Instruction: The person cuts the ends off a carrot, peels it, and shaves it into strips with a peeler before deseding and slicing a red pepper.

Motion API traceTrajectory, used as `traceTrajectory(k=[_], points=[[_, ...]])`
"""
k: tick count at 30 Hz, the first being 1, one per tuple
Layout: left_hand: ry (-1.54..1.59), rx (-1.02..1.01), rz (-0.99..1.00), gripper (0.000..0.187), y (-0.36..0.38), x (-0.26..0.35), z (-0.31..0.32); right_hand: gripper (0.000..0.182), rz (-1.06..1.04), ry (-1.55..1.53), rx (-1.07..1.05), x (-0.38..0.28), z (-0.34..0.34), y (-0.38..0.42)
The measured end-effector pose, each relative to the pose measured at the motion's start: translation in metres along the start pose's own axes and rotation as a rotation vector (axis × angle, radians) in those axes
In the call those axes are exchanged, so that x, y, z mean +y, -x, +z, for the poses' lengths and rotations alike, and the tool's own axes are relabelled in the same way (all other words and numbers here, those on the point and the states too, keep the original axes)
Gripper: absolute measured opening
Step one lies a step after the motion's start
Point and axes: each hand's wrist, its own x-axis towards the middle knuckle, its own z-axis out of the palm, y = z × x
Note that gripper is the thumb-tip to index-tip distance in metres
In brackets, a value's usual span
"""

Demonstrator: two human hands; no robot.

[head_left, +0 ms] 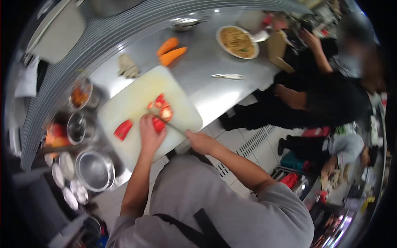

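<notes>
On the white cutting board (pixel 132 97), my left hand (pixel 149 134) presses down on a red pepper piece (pixel 158 124), fingers curled over it. My right hand (pixel 202 142) is wrapped round the handle of a kitchen knife (pixel 177 129). Its blade lies against the far side of that piece, near my left fingertips. Just beyond the blade are cut red pepper pieces (pixel 166 113), some showing pale inner flesh. A larger pepper piece (pixel 123 130) rests left of my left hand. Whether the blade is inside the pepper is hard to make out.
Two orange carrot pieces (pixel 173 56) and a crumpled beige item (pixel 128 66) lie beyond the board. Farther right are a white-handled utensil (pixel 228 77) and a noodle plate (pixel 237 42). Metal bowls (pixel 95 170) stand left. A person in black (pixel 331 97) stands right; another bends behind.
</notes>
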Motion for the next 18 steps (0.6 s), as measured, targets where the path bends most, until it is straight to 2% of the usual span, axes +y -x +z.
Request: traceTrajectory(k=[2,4,6,7,9,10,16,18], points=[[-0.029,-0.243,-0.156,0.07,-0.002,0.006,-0.015,0.024,0.032,-0.001,-0.002,0.001,-0.012,0.005],[0.065,-0.193,-0.181,0.072,-0.007,0.019,-0.026,0.025,0.008,-0.014,-0.043,0.0,-0.014,0.005],[0.53,0.071,-0.269,0.073,0.011,0.012,-0.03,0.024,0.136,0.024,-0.008,0.002,-0.005,0.014],[0.496,0.098,-0.273,0.066,0.021,0.004,-0.03,0.026,0.066,-0.003,0.068,0.0,-0.001,0.023],[0.213,0.052,-0.094,0.059,0.042,-0.015,-0.033,0.027,-0.008,-0.02,0.153,-0.006,-0.003,0.041],[0.212,0.027,-0.239,0.053,0.049,-0.006,-0.04,0.026,-0.008,-0.008,0.172,-0.012,-0.003,0.047],[0.126,0.052,-0.21,0.054,0.049,0.003,-0.047,0.018,0.055,0.028,0.012,-0.047,-0.011,0.076],[0.152,0.011,-0.256,0.054,0.046,0.007,-0.049,0.018,0.079,0.055,0.009,-0.051,-0.013,0.079]])
